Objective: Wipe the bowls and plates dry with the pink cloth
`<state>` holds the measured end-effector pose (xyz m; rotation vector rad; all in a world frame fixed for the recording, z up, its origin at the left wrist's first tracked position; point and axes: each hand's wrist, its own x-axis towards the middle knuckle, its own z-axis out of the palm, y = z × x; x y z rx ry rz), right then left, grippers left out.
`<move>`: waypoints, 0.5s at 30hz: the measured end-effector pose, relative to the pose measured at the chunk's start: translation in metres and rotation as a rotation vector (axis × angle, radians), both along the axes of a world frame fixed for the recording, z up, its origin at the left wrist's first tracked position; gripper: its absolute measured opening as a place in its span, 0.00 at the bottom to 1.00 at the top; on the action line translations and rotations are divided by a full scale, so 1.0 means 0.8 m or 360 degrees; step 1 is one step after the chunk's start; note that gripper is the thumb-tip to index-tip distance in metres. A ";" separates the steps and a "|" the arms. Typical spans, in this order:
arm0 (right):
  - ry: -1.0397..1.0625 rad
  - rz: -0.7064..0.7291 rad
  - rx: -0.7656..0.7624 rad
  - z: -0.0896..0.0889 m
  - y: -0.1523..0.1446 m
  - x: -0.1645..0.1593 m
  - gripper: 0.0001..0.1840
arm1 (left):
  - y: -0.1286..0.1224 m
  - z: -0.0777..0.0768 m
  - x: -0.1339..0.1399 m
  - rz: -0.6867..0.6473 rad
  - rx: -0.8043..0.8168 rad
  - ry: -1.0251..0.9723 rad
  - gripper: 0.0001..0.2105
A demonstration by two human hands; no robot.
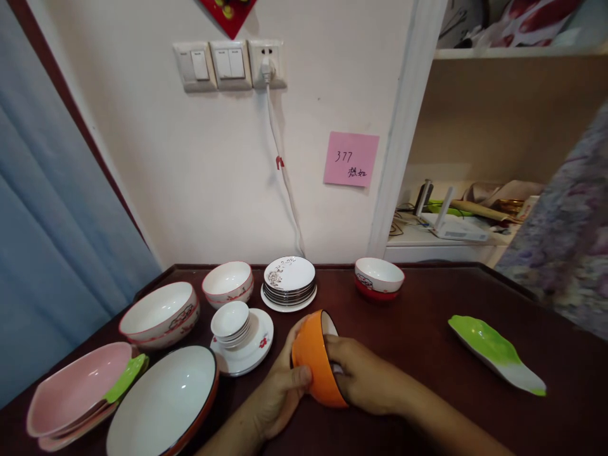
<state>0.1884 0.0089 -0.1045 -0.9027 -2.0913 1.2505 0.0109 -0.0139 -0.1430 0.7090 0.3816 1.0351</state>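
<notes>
An orange bowl [311, 358] with a dark rim and white inside is held tilted on its side, its mouth facing right. My left hand [285, 386] is wrapped round its outside, thumb on the orange wall. My right hand [363, 373] reaches in at the mouth and grips the bowl by the rim side; its fingertips are hidden inside. Behind the hands stands a stack of patterned plates [289, 275]. Left of them, small white dishes [230, 320] are stacked on white plates [259, 351] with red flowers.
Two white bowls with red rims [159, 313] [228, 285] stand at the back left. Pink dishes [78, 389] and a large white bowl [164, 402] are at front left. A red-based bowl [379, 278] and a green leaf-shaped dish [494, 351] stand on the right of the dark table [408, 335].
</notes>
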 end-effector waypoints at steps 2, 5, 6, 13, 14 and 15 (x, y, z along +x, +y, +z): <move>0.0228 0.0072 -0.0490 0.002 -0.002 0.001 0.10 | 0.000 0.002 0.000 0.0010 0.0016 0.0016 0.47; 0.0847 -0.0015 -0.0953 0.010 -0.007 -0.001 0.21 | 0.003 -0.002 -0.002 0.0055 0.0041 0.0009 0.42; 0.0974 -0.0004 -0.0980 0.014 -0.008 -0.002 0.25 | 0.005 -0.004 -0.003 0.0083 0.0041 0.0009 0.38; -0.0220 0.0171 0.0303 0.027 -0.011 0.011 0.22 | 0.013 -0.010 -0.009 0.0167 -0.0108 -0.0019 0.25; -0.0353 0.0172 0.0494 0.025 -0.008 0.013 0.19 | 0.014 -0.008 -0.009 0.0107 -0.0138 -0.0012 0.26; -0.0425 0.0174 0.0610 0.023 -0.005 0.015 0.16 | 0.014 -0.006 -0.008 0.0041 -0.0155 -0.0006 0.28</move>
